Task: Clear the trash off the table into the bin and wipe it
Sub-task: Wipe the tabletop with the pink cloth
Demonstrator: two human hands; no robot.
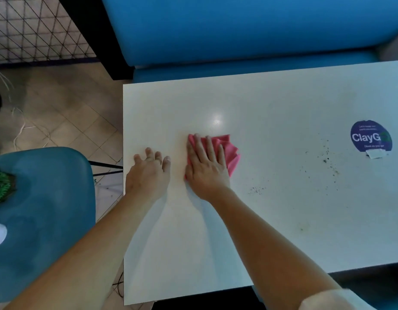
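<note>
Both forearms reach over the table (pixel 260 231), and the right hand (pixel 207 168) presses a pink cloth (pixel 229 151) flat on it to wipe.

Its fingers lie straight and close together on top of the cloth, not curled round it, and part of the cloth sticks out bunched on the far side. The left hand (pixel 148 173) rests beside it near the table's left edge, fingers relaxed and a little spread, holding nothing. Dark crumbs (pixel 327 162) are scattered well to the right, near a round blue sticker (pixel 371 136). To wipe well, I think it is better to keep the palm flat with even pressure, go in long overlapping strokes, and gather the crumbs toward one edge instead of spreading them. No bin is in view, so I cannot tell where it stands.
</note>
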